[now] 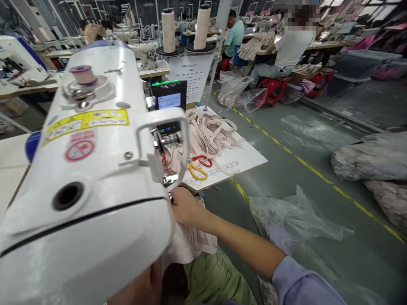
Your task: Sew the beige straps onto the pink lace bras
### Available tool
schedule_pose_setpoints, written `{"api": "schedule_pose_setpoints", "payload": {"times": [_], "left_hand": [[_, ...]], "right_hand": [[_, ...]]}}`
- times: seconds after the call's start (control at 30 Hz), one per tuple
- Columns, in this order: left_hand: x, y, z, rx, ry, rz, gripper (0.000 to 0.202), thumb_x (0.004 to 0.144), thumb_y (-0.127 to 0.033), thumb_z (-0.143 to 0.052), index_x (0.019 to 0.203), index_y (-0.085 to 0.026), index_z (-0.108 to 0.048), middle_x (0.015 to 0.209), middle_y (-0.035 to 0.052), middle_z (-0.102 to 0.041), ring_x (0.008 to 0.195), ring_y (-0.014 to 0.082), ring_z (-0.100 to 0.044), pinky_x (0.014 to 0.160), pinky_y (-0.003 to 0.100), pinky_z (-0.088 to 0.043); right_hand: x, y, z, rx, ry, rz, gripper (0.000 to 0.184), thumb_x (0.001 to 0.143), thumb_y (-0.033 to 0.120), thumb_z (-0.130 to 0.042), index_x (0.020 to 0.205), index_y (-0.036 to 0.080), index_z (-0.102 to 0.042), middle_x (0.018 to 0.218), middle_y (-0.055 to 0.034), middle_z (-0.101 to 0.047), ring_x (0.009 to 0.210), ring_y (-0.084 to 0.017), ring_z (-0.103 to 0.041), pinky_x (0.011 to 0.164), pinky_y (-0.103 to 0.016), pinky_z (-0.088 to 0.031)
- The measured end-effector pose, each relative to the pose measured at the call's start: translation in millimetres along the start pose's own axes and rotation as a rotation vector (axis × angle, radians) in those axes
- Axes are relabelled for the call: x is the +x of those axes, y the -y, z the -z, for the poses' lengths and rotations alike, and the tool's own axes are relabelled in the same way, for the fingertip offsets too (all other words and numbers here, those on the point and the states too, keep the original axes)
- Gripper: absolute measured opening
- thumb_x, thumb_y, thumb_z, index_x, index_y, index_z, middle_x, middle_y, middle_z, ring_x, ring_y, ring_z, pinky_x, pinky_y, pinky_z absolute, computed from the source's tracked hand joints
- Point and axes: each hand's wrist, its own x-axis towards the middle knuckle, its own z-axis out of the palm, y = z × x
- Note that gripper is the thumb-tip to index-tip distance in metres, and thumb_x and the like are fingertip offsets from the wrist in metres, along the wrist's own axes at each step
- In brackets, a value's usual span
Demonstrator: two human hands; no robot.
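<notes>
A white sewing machine [104, 178] fills the left and hides much of the work area. My right hand [187, 207] is beside the needle area, its back towards me and its fingers hidden behind the machine head. Beige fabric [181, 245] hangs just below that hand, partly gathered, over my green-clothed lap. Only a strip of my left hand [141, 286] shows under the machine head; its fingers are hidden. Past the needle area, scissors [199, 167] with one red and one yellow handle lie on the white table [248, 159], by a heap of beige strips [210, 133].
Two thread cones [168, 31] stand behind the machine, near a small control screen [169, 101]. Clear plastic bags [295, 216] lie on the floor to the right, along a yellow floor line [292, 154]. Other people [294, 46] sit at workstations further back, with red stools [275, 91].
</notes>
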Motion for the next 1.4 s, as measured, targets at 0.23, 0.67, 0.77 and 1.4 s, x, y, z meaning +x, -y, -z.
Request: {"api": "schedule_pose_setpoints", "payload": {"times": [0.23,0.67,0.77,1.4], "left_hand": [[6.6,-2.0,10.8,0.06,-0.049,-0.12,0.027,0.099,-0.027,-0.048,0.113,-0.014,-0.068,0.064,0.0034,-0.074,0.044,0.017,-0.059,0.048,0.031,-0.028],[16.5,-16.4,13.5,0.043,-0.088,-0.27,0.022,0.093,-0.017,-0.059,0.113,-0.01,-0.066,0.052,-0.0032,-0.061,0.043,0.0118,-0.053,0.05,0.029,-0.029],[18.5,-19.6,12.8,0.034,-0.088,-0.296,0.021,0.093,-0.015,-0.059,0.112,-0.008,-0.066,0.051,-0.0038,-0.059,0.043,0.0118,-0.052,0.05,0.029,-0.028],[-3.6,-10.9,15.7,-0.212,-0.025,-0.085,0.025,0.097,-0.018,-0.05,0.114,-0.014,-0.068,0.086,0.0075,-0.079,0.067,0.016,-0.072,0.059,0.024,-0.048]], "right_hand": [[-7.2,-11.0,-4.2,0.09,-0.059,0.0,0.012,0.088,0.026,-0.063,0.094,0.02,-0.07,0.064,0.0053,-0.054,0.06,-0.011,-0.046,0.055,-0.023,-0.03],[-11.3,-17.0,1.2,0.077,-0.089,0.042,0.006,0.09,0.024,-0.062,0.09,0.02,-0.067,0.065,0.0066,-0.056,0.06,-0.009,-0.05,0.057,-0.021,-0.033],[-11.5,-18.1,2.3,0.075,-0.102,0.059,0.004,0.09,0.023,-0.063,0.091,0.02,-0.066,0.067,0.0064,-0.059,0.06,-0.009,-0.052,0.059,-0.021,-0.034],[-21.3,-12.8,0.9,0.18,-0.097,-0.036,0.008,0.09,0.026,-0.06,0.088,0.018,-0.061,0.07,0.0043,-0.059,0.063,-0.011,-0.051,0.059,-0.023,-0.035]]}}
